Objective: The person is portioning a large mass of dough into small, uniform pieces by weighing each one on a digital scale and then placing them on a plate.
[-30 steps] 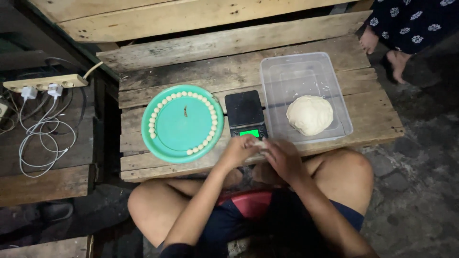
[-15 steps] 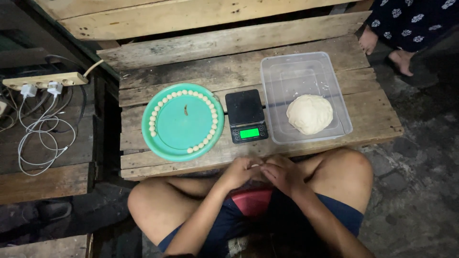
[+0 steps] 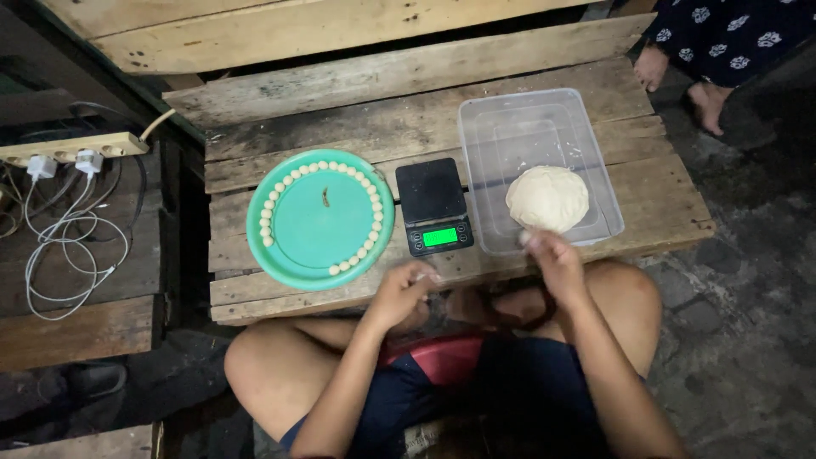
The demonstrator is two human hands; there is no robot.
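- Our right hand point(image 3: 551, 259) sits right of centre, fingers curled at the tub point(image 3: 595, 229) rim, maybe pinching a bit; we can't tell.
- Dough point(image 3: 547, 198) lies just above it, nearer than our left hand point(image 3: 406, 293), loosely curled, apparently empty.

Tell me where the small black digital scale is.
In the head view, the small black digital scale sits mid-table, between the green round plate and the clear plastic tub.

A white power strip point(image 3: 64, 146) with plugged chargers and looped white cables point(image 3: 59, 255) lies far left; another person's bare feet point(image 3: 676, 81) stand beyond the bench point(image 3: 340, 93).
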